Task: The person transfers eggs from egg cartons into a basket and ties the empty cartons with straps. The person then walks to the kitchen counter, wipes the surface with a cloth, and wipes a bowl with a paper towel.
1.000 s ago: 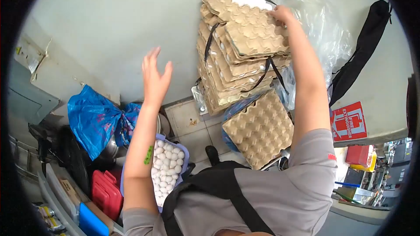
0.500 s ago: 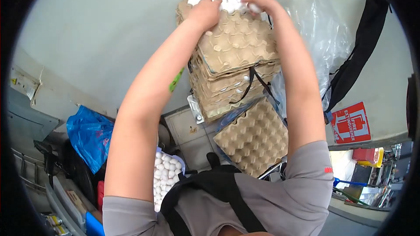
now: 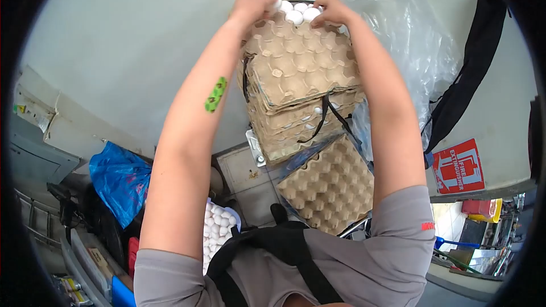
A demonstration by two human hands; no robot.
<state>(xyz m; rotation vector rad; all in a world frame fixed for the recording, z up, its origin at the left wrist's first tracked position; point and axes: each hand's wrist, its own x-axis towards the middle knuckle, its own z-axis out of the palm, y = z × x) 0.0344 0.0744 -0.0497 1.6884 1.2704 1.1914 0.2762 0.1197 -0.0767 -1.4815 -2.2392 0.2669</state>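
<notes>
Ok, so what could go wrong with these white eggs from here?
The left hand has a white oval egg at the top of a tall stack of brown cardboard trays; it might slip and break. The right hand, at neighbouring white eggs, could knock one loose.

Floor (image 3: 256,200): pale tiles, 1 brown mark (image 3: 253,174). Near: 1 dark shoe (image 3: 278,212). Far: egg-tray stack (image 3: 304,59), base contact unclear.

At the top centre of the frame, a smooth white egg (image 3: 272,1) is gripped by the left hand (image 3: 250,9). A second white egg (image 3: 311,15) is touched by the right hand (image 3: 336,12), at the upper end of a stack of bumpy brown cardboard trays (image 3: 301,59). At lower centre-left, small white eggs (image 3: 216,224) are held in a lavender plastic container (image 3: 236,219).
</notes>
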